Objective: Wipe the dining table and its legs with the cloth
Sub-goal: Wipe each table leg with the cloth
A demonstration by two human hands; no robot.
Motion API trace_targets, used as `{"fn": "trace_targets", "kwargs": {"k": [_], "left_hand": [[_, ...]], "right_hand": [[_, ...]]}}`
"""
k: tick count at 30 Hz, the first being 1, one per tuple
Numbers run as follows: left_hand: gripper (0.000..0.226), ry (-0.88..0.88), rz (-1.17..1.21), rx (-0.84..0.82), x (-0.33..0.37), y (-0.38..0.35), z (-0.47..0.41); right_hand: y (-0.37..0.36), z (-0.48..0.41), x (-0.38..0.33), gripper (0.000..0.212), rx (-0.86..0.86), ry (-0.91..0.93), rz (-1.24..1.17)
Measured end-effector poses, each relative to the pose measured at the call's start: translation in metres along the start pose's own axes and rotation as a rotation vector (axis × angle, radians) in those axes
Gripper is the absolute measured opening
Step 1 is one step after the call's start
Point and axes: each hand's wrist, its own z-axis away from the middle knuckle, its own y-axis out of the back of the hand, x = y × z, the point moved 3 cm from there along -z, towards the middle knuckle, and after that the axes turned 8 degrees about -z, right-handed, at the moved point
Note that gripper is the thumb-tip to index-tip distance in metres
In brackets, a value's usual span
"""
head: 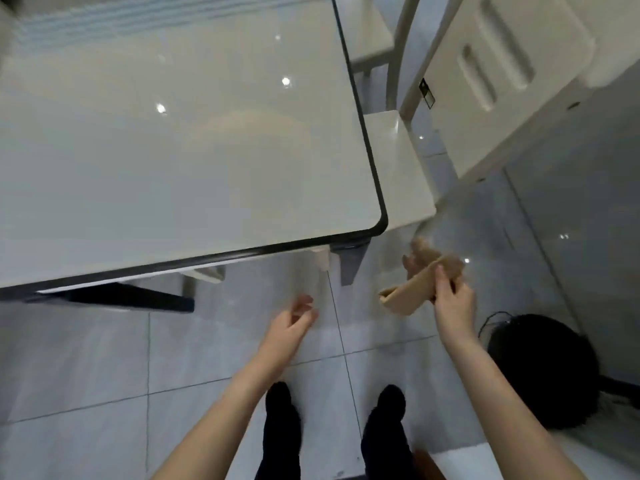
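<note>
pale glossy surface (190, 150) of the dining table fills the upper left of the head view, its dark-edged rounded corner toward the person, with grey floor tiles (104, 358) below and a white chair (398, 168) beside the far edge. the right hand (450, 303) grips a folded tan cloth (408, 292), fingers curled round it, held in the air off the surface, near the corner's dark table leg (349, 265). the cloth's long axis runs lower left to upper right. the left hand (294, 320) holds nothing, fingers loosely curled. the leg lies up and left of the cloth, and the right hand looks nearer, so it seems best placed to wipe there.
</note>
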Motion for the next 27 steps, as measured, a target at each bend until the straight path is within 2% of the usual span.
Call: {"fn": "trace_targets", "kwargs": {"k": [7, 9, 11, 13, 15, 17, 19, 21, 23, 25, 27], "left_hand": [[0.039, -0.188, 0.081, 0.007, -0.041, -0.04, -0.164], [0.039, -0.29, 0.109, -0.007, -0.052, -0.05, -0.192], [0.053, -0.414, 0.103, -0.004, -0.053, -0.058, -0.21], [0.06, -0.526, 0.115, 0.019, -0.049, -0.064, -0.224], [0.054, -0.652, 0.145, 0.058, -0.048, -0.072, -0.237], [0.058, -0.791, 0.171, 0.106, -0.047, -0.079, -0.25], [0.067, -0.919, 0.206, 0.142, -0.048, -0.086, -0.264], [0.059, -1.027, 0.225, 0.156, -0.049, -0.093, -0.273], [0.052, -1.114, 0.262, 0.131, -0.052, -0.101, -0.281], [0.057, -1.173, 0.27, 0.142, -0.054, -0.104, -0.291], [0.051, -1.18, 0.258, 0.155, -0.052, -0.104, -0.299]], "right_hand": [[-0.078, -0.061, 0.08, 0.022, -0.015, 0.207, -0.09], [-0.099, -0.073, 0.099, 0.034, -0.05, 0.283, -0.129], [-0.12, -0.08, 0.117, 0.039, -0.094, 0.338, -0.199], [-0.139, -0.083, 0.132, 0.029, -0.108, 0.392, -0.285], [-0.158, -0.088, 0.154, 0.023, -0.09, 0.462, -0.322], [-0.173, -0.101, 0.166, 0.029, -0.081, 0.606, -0.327], [-0.183, -0.117, 0.169, 0.044, -0.08, 0.851, -0.329], [-0.191, -0.13, 0.174, 0.05, -0.072, 1.119, -0.29], [-0.196, -0.145, 0.193, 0.057, -0.075, 1.264, -0.303], [-0.204, -0.162, 0.226, 0.062, -0.01, 1.285, -0.305], [-0.212, -0.181, 0.255, 0.069, 0.023, 1.21, -0.341]]}}
